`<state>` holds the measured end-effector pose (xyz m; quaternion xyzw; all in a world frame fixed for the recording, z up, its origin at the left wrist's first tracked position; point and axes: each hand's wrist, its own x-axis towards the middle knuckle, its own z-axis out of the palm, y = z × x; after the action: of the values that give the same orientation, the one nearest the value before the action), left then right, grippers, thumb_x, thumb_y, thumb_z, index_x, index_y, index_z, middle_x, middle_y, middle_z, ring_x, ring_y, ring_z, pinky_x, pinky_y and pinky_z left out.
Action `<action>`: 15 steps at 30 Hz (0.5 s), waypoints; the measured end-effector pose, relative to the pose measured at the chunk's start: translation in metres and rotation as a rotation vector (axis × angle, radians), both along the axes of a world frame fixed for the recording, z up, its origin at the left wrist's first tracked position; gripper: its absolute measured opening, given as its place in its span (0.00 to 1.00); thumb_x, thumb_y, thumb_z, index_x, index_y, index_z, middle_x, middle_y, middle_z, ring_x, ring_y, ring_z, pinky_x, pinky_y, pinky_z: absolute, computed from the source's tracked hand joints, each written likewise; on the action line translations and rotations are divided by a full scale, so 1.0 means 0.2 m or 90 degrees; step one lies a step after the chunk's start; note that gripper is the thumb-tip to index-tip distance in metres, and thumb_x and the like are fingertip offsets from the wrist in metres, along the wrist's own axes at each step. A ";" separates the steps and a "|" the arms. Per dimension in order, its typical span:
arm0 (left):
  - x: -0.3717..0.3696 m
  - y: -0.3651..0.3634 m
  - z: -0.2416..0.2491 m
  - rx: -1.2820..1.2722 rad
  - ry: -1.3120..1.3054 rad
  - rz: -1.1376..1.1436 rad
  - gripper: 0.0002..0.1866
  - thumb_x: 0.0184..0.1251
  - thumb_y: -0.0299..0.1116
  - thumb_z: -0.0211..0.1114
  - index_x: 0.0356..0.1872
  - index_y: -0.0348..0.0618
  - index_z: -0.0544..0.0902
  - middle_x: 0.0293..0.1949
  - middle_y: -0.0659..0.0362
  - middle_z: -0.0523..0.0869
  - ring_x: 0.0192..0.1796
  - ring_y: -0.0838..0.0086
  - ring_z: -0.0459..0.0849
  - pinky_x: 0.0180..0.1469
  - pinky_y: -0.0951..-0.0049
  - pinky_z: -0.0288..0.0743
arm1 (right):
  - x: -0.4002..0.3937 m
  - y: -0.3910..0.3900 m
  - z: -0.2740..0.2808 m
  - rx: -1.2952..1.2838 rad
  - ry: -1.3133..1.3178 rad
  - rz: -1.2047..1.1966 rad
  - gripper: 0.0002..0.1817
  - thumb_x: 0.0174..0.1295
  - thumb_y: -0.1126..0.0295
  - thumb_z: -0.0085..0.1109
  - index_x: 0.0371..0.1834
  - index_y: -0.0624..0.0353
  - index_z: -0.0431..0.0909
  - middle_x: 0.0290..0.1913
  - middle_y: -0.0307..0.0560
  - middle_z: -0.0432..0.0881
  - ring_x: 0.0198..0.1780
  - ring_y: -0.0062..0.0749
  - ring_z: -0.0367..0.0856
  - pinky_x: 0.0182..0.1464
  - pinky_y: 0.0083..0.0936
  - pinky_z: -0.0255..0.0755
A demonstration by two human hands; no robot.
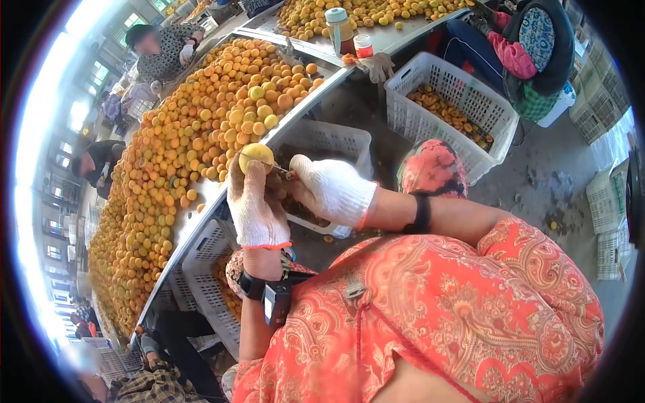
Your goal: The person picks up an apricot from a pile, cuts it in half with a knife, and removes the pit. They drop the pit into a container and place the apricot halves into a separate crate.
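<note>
Fruit (pixel 256 156) gripped in the gloved left hand (pixel 254 208) meets a blade held by the right hand (pixel 330 190), the cut barely begun, with heaps of whole fruit (pixel 201 134) left on the table (pixel 201 209).

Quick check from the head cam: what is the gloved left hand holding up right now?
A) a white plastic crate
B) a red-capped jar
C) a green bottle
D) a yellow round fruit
D: the left hand, in a white glove, grips a yellow round fruit at its fingertips, while the right hand brings a small blade against it, above the table's metal edge.
</note>
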<state>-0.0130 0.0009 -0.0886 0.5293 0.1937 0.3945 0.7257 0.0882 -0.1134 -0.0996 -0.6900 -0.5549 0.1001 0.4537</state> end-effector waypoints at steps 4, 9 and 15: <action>0.00 0.02 -0.04 -0.139 0.080 0.009 0.25 0.71 0.55 0.64 0.53 0.43 0.77 0.38 0.60 0.82 0.39 0.74 0.82 0.35 0.76 0.76 | 0.00 0.01 -0.01 -0.079 0.005 -0.006 0.17 0.71 0.58 0.55 0.43 0.64 0.70 0.28 0.62 0.82 0.33 0.57 0.84 0.34 0.46 0.76; 0.02 -0.04 -0.01 -0.102 0.035 0.038 0.25 0.72 0.54 0.63 0.54 0.41 0.77 0.41 0.60 0.81 0.43 0.74 0.80 0.39 0.75 0.74 | -0.02 0.03 -0.05 -0.006 0.011 -0.017 0.18 0.71 0.58 0.53 0.41 0.65 0.70 0.25 0.61 0.81 0.31 0.58 0.83 0.33 0.45 0.75; -0.02 -0.04 0.00 0.004 -0.088 -0.064 0.25 0.75 0.39 0.62 0.65 0.36 0.72 0.53 0.58 0.81 0.49 0.74 0.79 0.51 0.76 0.74 | -0.03 0.03 -0.05 0.001 0.036 -0.011 0.15 0.70 0.60 0.56 0.41 0.62 0.71 0.29 0.62 0.81 0.34 0.61 0.82 0.32 0.47 0.74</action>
<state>-0.0165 -0.0069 -0.0879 0.5118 0.1152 0.3940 0.7547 0.0830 -0.1079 -0.1101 -0.6910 -0.5362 0.1151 0.4709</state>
